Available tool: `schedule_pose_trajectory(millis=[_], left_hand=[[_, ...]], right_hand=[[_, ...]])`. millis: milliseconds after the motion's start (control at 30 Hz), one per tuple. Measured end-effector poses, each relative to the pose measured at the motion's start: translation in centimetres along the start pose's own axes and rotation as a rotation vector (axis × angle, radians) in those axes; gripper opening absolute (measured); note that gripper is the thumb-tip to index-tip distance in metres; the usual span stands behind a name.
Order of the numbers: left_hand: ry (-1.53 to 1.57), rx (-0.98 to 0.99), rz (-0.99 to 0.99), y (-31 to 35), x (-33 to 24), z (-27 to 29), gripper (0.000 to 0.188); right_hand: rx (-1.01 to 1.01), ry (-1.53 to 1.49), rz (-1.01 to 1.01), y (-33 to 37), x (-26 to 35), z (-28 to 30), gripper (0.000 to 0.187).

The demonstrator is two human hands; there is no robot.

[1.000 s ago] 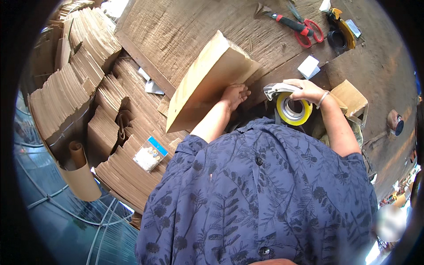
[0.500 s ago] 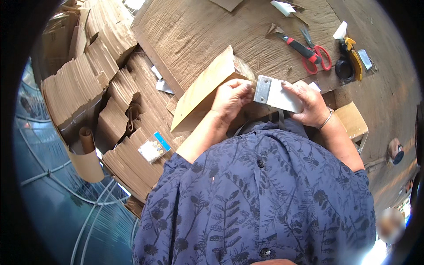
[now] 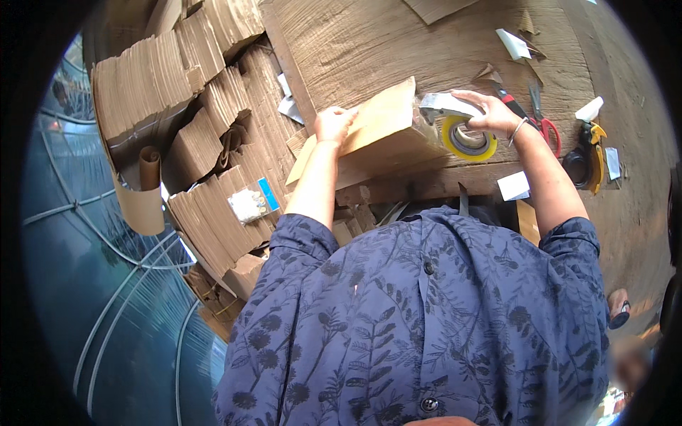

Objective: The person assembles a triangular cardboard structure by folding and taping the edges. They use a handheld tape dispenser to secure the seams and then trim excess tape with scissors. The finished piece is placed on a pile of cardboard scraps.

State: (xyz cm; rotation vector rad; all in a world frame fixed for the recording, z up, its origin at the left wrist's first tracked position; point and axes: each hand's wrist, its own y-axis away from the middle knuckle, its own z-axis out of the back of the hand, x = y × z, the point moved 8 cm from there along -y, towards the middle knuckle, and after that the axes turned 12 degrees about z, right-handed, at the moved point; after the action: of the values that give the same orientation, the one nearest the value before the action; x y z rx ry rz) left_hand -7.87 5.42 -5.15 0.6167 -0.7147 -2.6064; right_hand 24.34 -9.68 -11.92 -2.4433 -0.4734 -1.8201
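Observation:
A cardboard box [image 3: 373, 145] lies tilted at the near edge of the wooden table, its right end against the tape dispenser. My left hand [image 3: 334, 126] is closed on the box's left part, its fingertips over the upper edge. In my right hand [image 3: 495, 113] is a tape dispenser [image 3: 451, 105] with a yellow-rimmed roll hanging below its pale metal body. The dispenser's front end touches or nearly touches the box's right end, where shiny clear tape [image 3: 426, 130] shows. My right thumb and fingers wrap round the dispenser's handle side.
Stacks of flat cardboard [image 3: 145, 89] crowd the left side, with a small plastic bag [image 3: 249, 204] on one. Red-handled scissors [image 3: 545, 128], a black-and-red tool [image 3: 513, 103] and a yellow-and-black tool [image 3: 591, 160] lie at the right. A white paper piece [image 3: 513, 186] lies near my right forearm.
My left hand has moved from near the dispenser's teeth to the box's left part. My right hand has carried the dispenser up against the box's right end and turned it, showing the yellow roll.

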Motion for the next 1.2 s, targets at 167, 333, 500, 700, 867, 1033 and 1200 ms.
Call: schedule_pose_trajectory(millis=[167, 333, 500, 700, 867, 1033, 1200], left_hand=[[-0.523, -0.027, 0.110, 1.4, 2.0, 1.1, 0.046], [-0.073, 0.368, -0.413, 4.5, 1.7, -2.8, 0.074], [-0.801, 0.271, -0.640, 9.6, -5.3, -2.0, 0.089], [-0.586, 0.345, -1.102, 11.8, -10.9, -8.9, 0.083], [-0.504, 0.351, -0.889, 10.4, -9.5, -9.3, 0.049], [-0.518, 0.314, -0.920, 10.6, -9.8, -9.2, 0.041], [-0.522, 0.222, -1.021, 9.7, -9.5, -9.8, 0.041]], right_hand=[[-0.021, -0.019, -0.009, 0.3, -2.0, -0.2, 0.079], [-0.009, 0.001, -0.005, -0.2, -2.3, -0.6, 0.079], [0.008, -0.114, 0.022, -0.4, -3.3, -1.3, 0.078], [-0.071, 0.009, 0.022, 0.8, -3.6, -1.2, 0.075], [-0.210, 0.050, -0.001, 6.2, -5.2, -2.5, 0.074], [-0.329, -0.055, -0.052, 13.2, -5.6, -6.0, 0.075], [-0.443, 0.003, -0.089, 18.4, -3.5, -10.0, 0.080]])
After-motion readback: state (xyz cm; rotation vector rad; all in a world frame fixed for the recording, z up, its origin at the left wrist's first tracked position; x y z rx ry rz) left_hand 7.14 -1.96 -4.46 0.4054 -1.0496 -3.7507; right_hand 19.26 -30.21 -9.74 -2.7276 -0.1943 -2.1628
